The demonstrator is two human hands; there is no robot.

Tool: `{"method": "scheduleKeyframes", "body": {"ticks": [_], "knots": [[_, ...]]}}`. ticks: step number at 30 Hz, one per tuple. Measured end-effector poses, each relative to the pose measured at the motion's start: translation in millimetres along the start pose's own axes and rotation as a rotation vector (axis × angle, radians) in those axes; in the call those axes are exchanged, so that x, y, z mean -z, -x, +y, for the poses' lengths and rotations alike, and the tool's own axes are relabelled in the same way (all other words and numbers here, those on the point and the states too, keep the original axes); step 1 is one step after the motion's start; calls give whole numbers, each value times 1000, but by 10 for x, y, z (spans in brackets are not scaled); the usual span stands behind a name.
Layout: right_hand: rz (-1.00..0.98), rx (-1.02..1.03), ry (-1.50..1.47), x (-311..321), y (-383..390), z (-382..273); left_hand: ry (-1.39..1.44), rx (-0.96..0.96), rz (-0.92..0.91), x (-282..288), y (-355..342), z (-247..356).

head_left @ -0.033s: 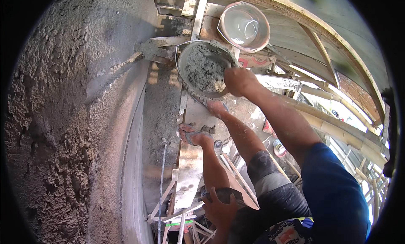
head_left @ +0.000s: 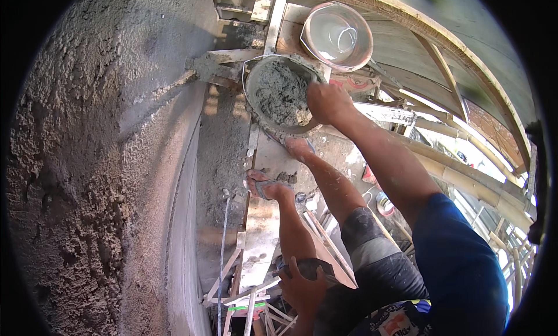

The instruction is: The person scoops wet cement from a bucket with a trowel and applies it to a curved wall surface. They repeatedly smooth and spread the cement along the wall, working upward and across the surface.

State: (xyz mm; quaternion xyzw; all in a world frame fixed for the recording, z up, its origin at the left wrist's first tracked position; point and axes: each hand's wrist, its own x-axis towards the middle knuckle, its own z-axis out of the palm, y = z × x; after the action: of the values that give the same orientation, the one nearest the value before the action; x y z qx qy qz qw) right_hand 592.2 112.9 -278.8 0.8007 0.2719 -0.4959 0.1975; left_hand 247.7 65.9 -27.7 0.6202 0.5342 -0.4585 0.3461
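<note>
A bucket (head_left: 251, 105) of wet grey mortar (head_left: 280, 90) stands in front of my feet, its thin wire handle lying over at the left. My right hand (head_left: 329, 103) is closed in a fist at the bucket's right rim, over the mortar's edge. What it grips is hidden by the fingers and blurred. Low in the view, my left hand (head_left: 304, 289) rests on my left knee with its fingers spread, holding nothing.
Beyond the mortar bucket stands a second bucket (head_left: 365, 45) with cloudy water. A rough plastered wall (head_left: 75, 179) rises at the left. My sandalled feet stand on a narrow plank (head_left: 260, 231); bamboo poles (head_left: 459, 174) run along the right, with a drop below.
My right fist has shifted slightly away from me along the bucket's rim. The mortar's surface looks pushed and smoother near it. My left hand stays on the knee.
</note>
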Motion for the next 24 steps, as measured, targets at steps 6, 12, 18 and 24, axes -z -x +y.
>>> {"method": "scheduleKeyframes", "body": {"ticks": [6, 12, 18, 24], "knots": [[-137, -44, 273, -417, -252, -570, -28, -26, 15, 58, -15, 8], [-147, 117, 182, 397, -26, -42, -29, -29, -4, 85, -41, 4], [79, 199, 581, 58, -249, -1039, -55, -50, 24, 48, -44, -47], [40, 122, 347, -664, 255, -278, -32, -78, 59, 55, -64, -58]]}}
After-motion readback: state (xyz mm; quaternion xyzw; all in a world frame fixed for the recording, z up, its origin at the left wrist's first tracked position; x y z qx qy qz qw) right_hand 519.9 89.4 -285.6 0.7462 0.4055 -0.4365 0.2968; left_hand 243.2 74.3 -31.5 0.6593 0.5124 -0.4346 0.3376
